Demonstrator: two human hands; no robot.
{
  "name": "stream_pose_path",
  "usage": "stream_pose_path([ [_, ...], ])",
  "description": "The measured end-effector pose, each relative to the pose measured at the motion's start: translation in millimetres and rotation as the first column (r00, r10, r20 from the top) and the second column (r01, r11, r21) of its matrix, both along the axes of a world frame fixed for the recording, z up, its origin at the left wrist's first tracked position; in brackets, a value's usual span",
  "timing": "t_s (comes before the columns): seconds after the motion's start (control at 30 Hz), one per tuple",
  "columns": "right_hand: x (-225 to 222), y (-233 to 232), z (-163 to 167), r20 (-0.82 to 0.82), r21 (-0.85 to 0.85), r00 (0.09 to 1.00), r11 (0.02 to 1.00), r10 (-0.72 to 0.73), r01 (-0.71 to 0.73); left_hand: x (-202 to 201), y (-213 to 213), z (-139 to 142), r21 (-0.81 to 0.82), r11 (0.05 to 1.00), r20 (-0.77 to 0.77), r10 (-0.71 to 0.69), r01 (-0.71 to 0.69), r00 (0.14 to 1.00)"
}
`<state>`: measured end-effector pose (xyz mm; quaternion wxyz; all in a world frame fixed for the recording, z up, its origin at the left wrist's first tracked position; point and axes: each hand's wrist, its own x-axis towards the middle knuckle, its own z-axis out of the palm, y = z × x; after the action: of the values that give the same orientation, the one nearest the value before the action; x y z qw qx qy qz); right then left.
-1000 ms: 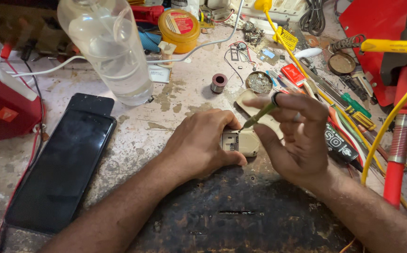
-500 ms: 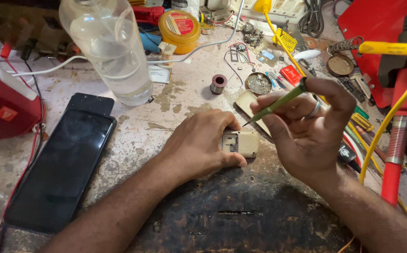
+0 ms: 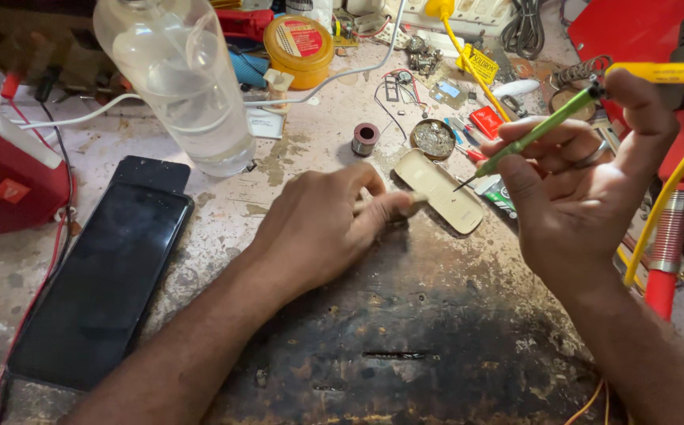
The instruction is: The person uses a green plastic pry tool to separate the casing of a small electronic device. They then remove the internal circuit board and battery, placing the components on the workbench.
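Head: one screwdriver [image 3: 532, 135], two hands.

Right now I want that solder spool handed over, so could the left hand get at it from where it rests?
Probably yes. The solder spool stands alone on bare bench just beyond the left hand, nothing between them, though that hand is pressing a small part down.

A glossy black glass phone [image 3: 98, 283] was seen on the rough, stained surface [image 3: 405, 346]; a clear plastic bottle [image 3: 184, 79] looked smooth.
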<state>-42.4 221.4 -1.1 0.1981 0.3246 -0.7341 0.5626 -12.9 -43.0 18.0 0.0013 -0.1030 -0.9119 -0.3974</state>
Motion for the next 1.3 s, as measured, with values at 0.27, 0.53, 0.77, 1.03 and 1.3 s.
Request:
stream_pose_path([
  [0.27,-1,10,-3,-0.001,0.043,1.000,0.999,0.008,-0.008,-12,0,-12,0.115,0.973,0.057,0.195,-0.201,0.979],
  [0.53,-1,10,1,-0.011,0.079,1.000,0.997,-0.003,0.004,-18,2,-17,0.072,0.972,-0.019,0.228,-0.226,0.974],
  [0.77,-2,7,3,-0.025,0.099,1.000,0.995,-0.013,0.015,-13,0,-7,0.082,0.976,-0.103,0.212,-0.204,0.972],
  [1.03,1,-4,0,0.030,0.115,0.999,0.993,0.013,-0.017,-11,-1,2,0.387,0.869,-0.012,0.340,-0.309,0.940],
  [1.3,2,-36,-10,0.098,0.526,0.992,0.851,-0.083,0.019,-18,-8,-10,0.451,0.820,-0.114,0.445,-0.353,0.888],
])
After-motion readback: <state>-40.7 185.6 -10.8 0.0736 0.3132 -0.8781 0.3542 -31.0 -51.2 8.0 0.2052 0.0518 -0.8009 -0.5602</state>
